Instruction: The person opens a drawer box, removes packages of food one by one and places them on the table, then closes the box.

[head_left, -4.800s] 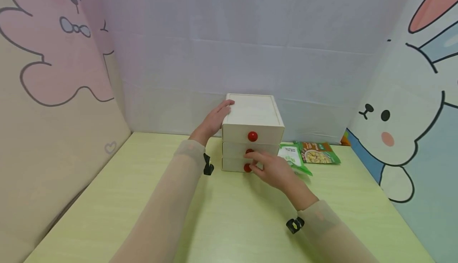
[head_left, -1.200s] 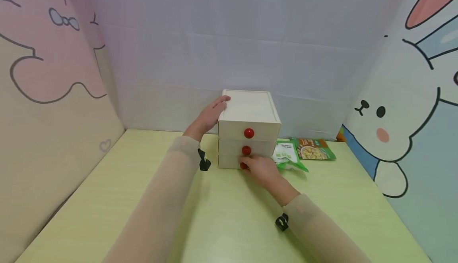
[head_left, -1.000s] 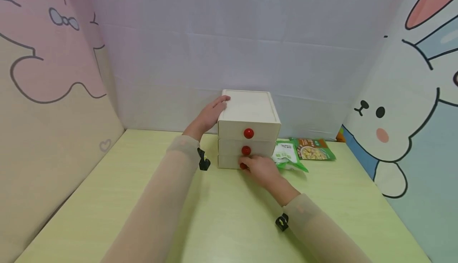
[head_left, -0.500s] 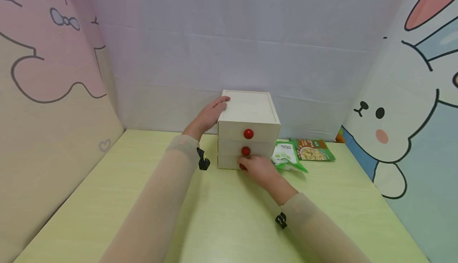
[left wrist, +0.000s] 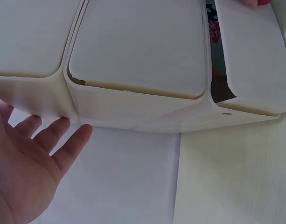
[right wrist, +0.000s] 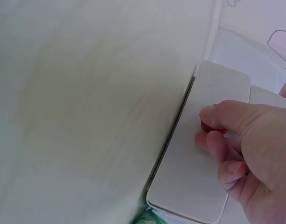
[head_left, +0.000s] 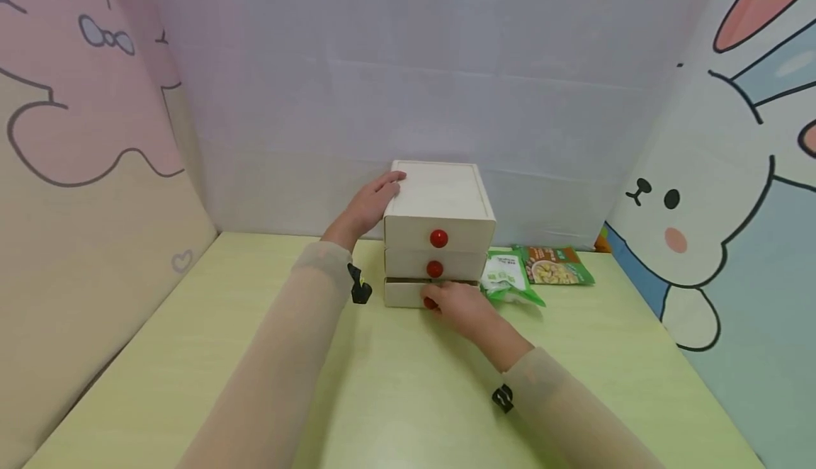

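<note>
A white three-drawer box (head_left: 440, 193) with red knobs stands against the back wall. My left hand (head_left: 372, 203) rests along its left side, fingertips over the top edge; in the left wrist view its fingers are spread against the side panel. With thumb and fingers, my right hand (head_left: 468, 311) pinches the red knob (right wrist: 211, 127) of the bottom drawer (head_left: 403, 295). That drawer stands slightly out, a dark gap above its front. Through the gap, the left wrist view shows something dark, red and green inside (left wrist: 216, 42). The upper two drawers are closed.
Right of the box lie a green-and-white packet (head_left: 508, 275) and a brown-and-green food packet (head_left: 556, 266) on the pale table (head_left: 382, 391). A white cloth wall (head_left: 319, 115) is behind; cartoon-printed panels rise at both sides.
Earlier the right hand was at the middle and bottom knobs; then it took the bottom knob. Since half a second ago the bottom drawer has come out slightly. The left hand has stayed on the box.
</note>
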### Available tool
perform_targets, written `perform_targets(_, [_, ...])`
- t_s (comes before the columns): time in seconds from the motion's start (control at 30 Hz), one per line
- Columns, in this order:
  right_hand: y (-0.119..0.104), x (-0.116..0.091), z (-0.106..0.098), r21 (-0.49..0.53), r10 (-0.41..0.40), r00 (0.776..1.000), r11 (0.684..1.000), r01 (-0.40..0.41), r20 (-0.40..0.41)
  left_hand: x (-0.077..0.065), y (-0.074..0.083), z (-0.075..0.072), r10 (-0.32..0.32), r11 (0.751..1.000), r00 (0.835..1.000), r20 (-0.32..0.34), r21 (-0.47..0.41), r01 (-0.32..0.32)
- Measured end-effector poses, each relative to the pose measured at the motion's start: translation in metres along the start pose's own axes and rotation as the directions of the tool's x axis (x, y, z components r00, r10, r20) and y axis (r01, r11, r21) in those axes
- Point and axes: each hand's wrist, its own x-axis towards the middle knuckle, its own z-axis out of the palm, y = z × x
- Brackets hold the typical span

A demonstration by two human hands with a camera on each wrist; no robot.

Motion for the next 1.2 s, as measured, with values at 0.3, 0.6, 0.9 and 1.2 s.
perform_targets(0.3, [0.000, -0.004, -0.002, 0.039, -0.002, 1.000, 0.999, 0.002, -0.003, 0.002, -0.002, 0.003, -0.003, 0.999, 1.000, -0.010, -0.038, 0.003])
perform_targets(0.6, [-0.002, -0.009, -0.001, 0.056, -0.018, 1.000, 0.998, 0.017, 0.018, 0.000, -0.005, 0.004, 0.006, 0.998, 1.000, -0.007, -0.065, -0.007])
perform_targets(0.9, [-0.001, -0.012, 0.001, 0.053, -0.033, 0.999, 0.998, 0.034, -0.009, 0.000, -0.007, 0.005, 0.021, 0.996, 1.000, -0.006, -0.087, -0.022])
perform_targets(1.2, [-0.006, -0.020, -0.001, 0.069, -0.037, 0.999, 0.997, 0.038, -0.021, -0.001, -0.006, 0.007, 0.029, 0.994, 1.000, 0.002, -0.103, -0.029])
